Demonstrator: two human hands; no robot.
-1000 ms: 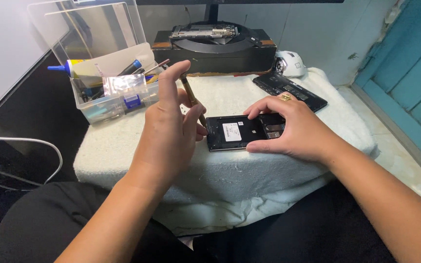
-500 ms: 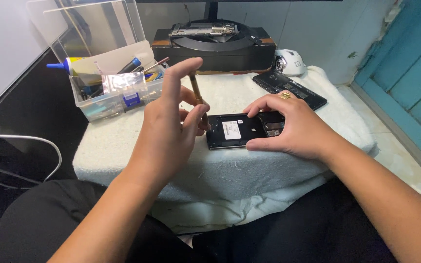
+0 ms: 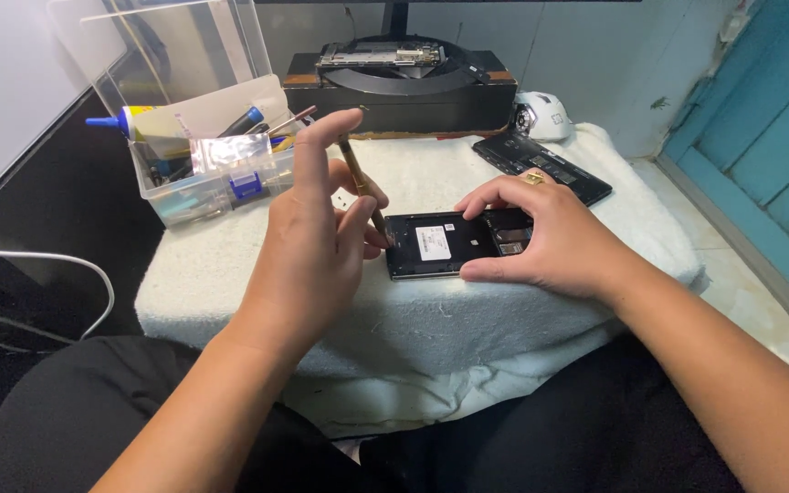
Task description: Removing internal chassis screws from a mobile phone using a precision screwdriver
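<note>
Nearest us, our lap sits under the front edge of the white towel (image 3: pixel 257 274) that covers the tabletop, and the towel's fold hangs over that edge. Our left hand (image 3: pixel 312 251) is closed around a thin brown tool (image 3: pixel 362 187), pinched between thumb and fingers with the forefinger raised; the tool tilts down so its tip meets the left end of the opened phone (image 3: pixel 445 245). Our right hand (image 3: pixel 550 237) presses on the phone's right half, fingers curled over its far and near edges, holding it flat on the towel close to the front edge. There is bare towel to the left of the phone and behind it.

Since half a second ago, the left hand has stayed over the phone's left end and the tool's angle looks much the same; the right hand has not shifted.

Farther back, a clear plastic box (image 3: pixel 203 173) of small tools stands at the towel's left, a second dark phone part (image 3: pixel 541 166) lies to the right, and a black machine (image 3: pixel 399 82) sits behind. The phone's right half is hidden under our hand, and the tool's tip is hard to make out.
</note>
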